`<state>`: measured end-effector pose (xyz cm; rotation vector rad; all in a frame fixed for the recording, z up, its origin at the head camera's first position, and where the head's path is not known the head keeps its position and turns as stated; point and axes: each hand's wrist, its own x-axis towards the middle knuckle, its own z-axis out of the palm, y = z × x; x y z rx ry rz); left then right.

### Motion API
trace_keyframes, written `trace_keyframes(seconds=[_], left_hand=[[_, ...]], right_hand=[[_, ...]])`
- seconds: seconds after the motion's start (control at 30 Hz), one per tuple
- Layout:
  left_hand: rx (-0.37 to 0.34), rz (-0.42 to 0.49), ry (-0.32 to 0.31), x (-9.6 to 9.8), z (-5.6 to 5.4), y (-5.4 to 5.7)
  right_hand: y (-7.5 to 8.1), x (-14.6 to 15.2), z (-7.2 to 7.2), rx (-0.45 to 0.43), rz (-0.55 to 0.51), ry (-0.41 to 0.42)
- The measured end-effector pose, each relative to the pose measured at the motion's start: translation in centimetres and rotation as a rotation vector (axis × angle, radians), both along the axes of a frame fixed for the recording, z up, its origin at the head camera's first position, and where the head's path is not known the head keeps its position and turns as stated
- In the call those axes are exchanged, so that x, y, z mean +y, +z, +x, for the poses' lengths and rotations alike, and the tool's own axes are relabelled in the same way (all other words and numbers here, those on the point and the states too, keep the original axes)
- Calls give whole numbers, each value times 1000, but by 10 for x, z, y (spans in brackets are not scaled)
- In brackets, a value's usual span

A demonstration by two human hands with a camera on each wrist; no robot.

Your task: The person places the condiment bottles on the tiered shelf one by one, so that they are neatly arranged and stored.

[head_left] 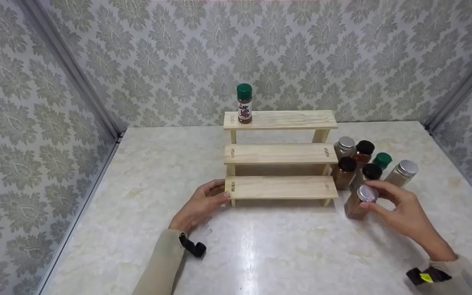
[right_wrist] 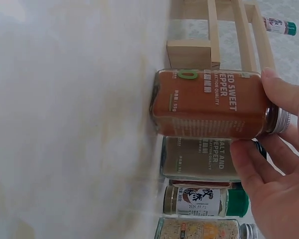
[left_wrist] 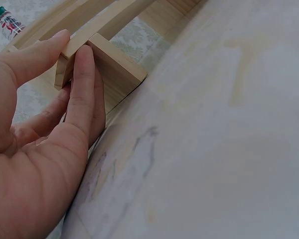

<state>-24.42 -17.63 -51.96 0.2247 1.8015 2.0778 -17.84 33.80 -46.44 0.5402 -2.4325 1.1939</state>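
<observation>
My left grip (head_left: pixel 201 205) pinches the left end of the lowest tier of a pale wooden three-tier rack (head_left: pixel 283 187), thumb over the top edge and fingers against its side and underside. Near the left end of the top tier stands a small round bottle with a green cap and a printed label (head_left: pixel 244 103); the two lower tiers carry nothing.

Past the rack's right end, a silver-capped jar (head_left: pixel 345 146) and a black-capped jar of brown contents (head_left: pixel 344 176) stand on the desk (head_left: pixel 285 250). Just in front of the cluster is the square glass jar of red-brown powder with a silver cap (right_wrist: pixel 212 103), labelled as sweet pepper. My right grip (head_left: pixel 404 215) is closed about its cap, thumb on one side and fingers on the other; whether its base touches the desk I can't tell. Just behind it is a black-capped jar of greyish powder (right_wrist: pixel 197 158), then a green-capped bottle (right_wrist: pixel 199 200) and a silver-capped jar of pale grains (right_wrist: pixel 204 230).

I judge the step in hand to be taking this jar from the group while steadying the rack. Moving it calls for a firm hold on the cap, a level lift and clearance from the lowest tier's corner.
</observation>
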Motion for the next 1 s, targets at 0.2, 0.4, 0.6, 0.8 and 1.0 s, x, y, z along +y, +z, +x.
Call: trace_keyframes(seconds=[0.2,0.4,0.6,0.8,1.0], left_hand=[[-13,-9,-7,3,1,0],[5,-24,0,0,-1,2],[0,-23,-2,-1,0,1],[5,-17,-3,0,0,2],[6,-27,-1,-2,0,3]], right_hand=[[5,0,4,18,16,-3],[16,-4,2,40,21,-2],[28,-7,3,67,13,2],[46,-13,0,101,0,5],[68,-23,-9,149,-17,45]])
